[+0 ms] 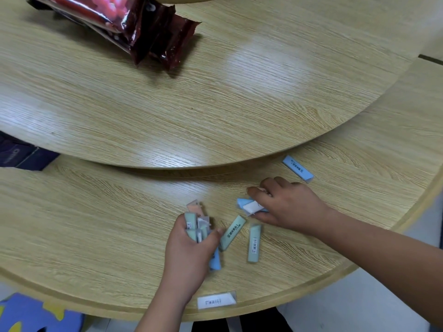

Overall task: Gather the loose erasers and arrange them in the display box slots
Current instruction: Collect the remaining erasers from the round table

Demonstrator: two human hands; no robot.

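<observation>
Erasers (pixel 232 232) lie loose on the wooden table (pixel 96 236), in front of the turntable (pixel 191 104). We see the left hand (pixel 189 250) curled tight round a bunch (pixel 193 224) and the right hand (pixel 287 207), fingers bent, pinching a blue-and-white pair (pixel 250 206). A blue eraser (pixel 298 168) sits apart near the turntable, and a white eraser (pixel 216 300) at the table edge.

Raised turntable (pixel 215 104) overhangs behind; bare table (pixel 96 224) lies left.

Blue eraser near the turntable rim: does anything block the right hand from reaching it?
Nothing visible does. Only bare tabletop lies between the right hand, which grips other erasers, and the blue eraser just beyond its knuckles.
</observation>
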